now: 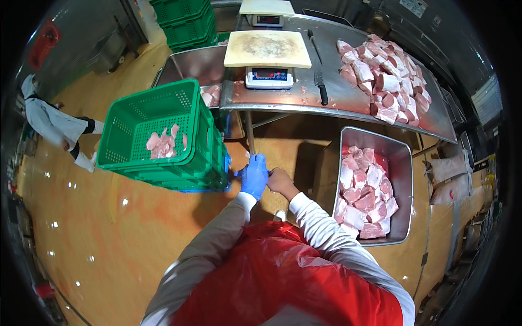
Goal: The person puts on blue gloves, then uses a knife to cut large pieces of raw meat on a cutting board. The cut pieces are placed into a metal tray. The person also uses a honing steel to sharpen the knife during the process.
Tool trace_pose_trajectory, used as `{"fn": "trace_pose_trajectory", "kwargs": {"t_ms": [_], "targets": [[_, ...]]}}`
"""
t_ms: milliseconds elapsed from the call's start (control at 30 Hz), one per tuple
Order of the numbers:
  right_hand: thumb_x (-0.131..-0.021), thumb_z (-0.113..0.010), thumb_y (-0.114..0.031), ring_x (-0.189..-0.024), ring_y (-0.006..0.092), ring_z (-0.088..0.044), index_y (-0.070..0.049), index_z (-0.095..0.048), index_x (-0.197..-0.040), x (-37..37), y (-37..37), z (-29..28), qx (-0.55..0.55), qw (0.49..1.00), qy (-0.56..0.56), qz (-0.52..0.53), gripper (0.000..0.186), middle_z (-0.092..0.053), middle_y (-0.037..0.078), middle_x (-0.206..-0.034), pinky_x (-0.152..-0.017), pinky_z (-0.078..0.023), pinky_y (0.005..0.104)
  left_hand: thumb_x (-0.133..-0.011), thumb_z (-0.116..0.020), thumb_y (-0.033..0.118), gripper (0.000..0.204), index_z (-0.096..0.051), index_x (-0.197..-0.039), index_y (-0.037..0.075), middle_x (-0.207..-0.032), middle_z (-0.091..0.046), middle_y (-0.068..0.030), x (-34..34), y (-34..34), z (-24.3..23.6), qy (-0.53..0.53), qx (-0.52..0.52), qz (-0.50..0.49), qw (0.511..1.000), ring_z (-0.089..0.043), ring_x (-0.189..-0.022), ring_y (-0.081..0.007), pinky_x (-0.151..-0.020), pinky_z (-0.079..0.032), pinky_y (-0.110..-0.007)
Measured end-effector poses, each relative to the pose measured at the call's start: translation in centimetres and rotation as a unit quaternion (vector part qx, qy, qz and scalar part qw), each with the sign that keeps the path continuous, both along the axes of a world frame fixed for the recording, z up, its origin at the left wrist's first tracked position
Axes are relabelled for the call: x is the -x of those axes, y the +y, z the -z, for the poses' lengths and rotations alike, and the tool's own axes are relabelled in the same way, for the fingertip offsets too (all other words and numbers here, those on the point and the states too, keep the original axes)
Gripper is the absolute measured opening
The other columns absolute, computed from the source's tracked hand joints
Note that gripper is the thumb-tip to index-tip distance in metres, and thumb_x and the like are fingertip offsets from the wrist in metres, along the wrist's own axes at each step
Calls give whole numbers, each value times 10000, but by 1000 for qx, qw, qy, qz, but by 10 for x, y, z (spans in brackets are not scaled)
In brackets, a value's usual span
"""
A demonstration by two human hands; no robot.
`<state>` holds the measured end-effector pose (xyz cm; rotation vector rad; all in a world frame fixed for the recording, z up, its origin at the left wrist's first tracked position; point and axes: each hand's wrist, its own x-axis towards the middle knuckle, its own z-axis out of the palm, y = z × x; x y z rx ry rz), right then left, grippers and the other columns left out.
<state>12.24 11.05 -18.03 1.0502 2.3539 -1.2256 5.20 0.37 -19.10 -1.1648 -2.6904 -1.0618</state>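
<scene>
My left hand [254, 177] wears a blue glove and is held out in front of my red apron, its fingers bent and pressed together. Against its side rests my bare right hand [281, 182], closed, with its fingertips turned in toward the blue glove. What either hand grips, if anything, is too small or hidden to make out. Just left of them stands a stack of green perforated crates [157, 174]; the top one holds several pale meat scraps [163, 144]. To the right, a steel tub [403, 179] on the floor is heaped with meat chunks [367, 195].
Ahead is a steel table [337, 89] bearing a meat pile [389, 79], a black-handled knife [321, 89], and a scale [269, 77] under a cutting board [267, 49]. Another steel tub [190, 65] stands behind the crates. A person in white [54, 119] is at far left.
</scene>
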Motion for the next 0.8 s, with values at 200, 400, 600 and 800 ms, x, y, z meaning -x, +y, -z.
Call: {"fn": "trace_pose_trajectory", "kwargs": {"t_ms": [200, 400, 600, 800], "targets": [[-929, -456, 6, -462, 154, -500, -35, -621, -782, 21, 19, 45, 451, 772, 217, 392, 225, -573, 76, -642, -372, -369, 308, -967, -544, 124, 157, -510, -1086, 27, -885, -602, -182, 2, 20, 5, -342, -63, -29, 937, -663, -765, -398, -698, -553, -459], [-932, -423, 81, -487, 174, -532, -6, -646, -739, 33, 1, 75, 421, 741, 313, 419, 307, -649, 91, -711, -457, -462, 293, -976, -564, 260, 271, -517, -1115, 33, -1018, -647, -284, -1, 18, -11, -87, 111, -34, 989, -688, -844, -474, -723, -557, -549], [-911, -487, 110, -677, 242, -674, 56, -655, -873, 35, -8, 73, 360, 763, 321, 431, 181, -686, 161, -831, -603, -571, 355, -1015, -506, 243, 250, -539, -1108, 14, -1069, -615, -291, 3, 21, -5, -154, 12, -16, 988, -670, -944, -473, -786, -550, -515], [-1053, -436, -153, -898, 303, -690, 47, -625, -1080, 42, 3, 62, 578, 674, 265, 375, 276, -686, 177, -1018, -827, -593, 422, -999, -516, 246, 225, -526, -1045, 25, -1022, -620, -267, -2, 19, -22, -47, 86, -65, 993, -669, -842, -477, -714, -535, -556]]}}
